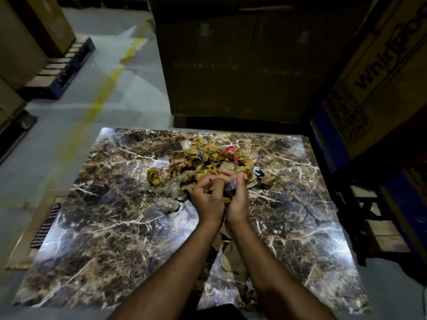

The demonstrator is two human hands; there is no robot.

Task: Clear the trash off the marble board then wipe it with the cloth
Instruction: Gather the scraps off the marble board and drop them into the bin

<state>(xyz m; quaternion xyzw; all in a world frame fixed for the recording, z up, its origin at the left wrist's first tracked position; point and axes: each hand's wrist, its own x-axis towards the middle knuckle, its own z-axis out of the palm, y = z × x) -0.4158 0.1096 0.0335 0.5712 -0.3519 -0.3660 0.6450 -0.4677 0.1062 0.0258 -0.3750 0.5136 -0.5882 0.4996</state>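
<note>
Left fingers (209, 181) curled, right fingers (240, 179) cupped; both gripped scraps at near edge of trash (208, 158). Rest of pile lay just beyond fingertips, toward far edge of board (104, 227), long axis left to right. Both hands equally near. Forearms converged, wrists almost touching. Cloth not seen.

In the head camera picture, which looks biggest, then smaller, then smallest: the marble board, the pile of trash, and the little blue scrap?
1. marble board: fills most of the lower picture.
2. trash pile: covers just a patch of the board.
3. blue scrap: tiny, at the pile's right edge.
</note>
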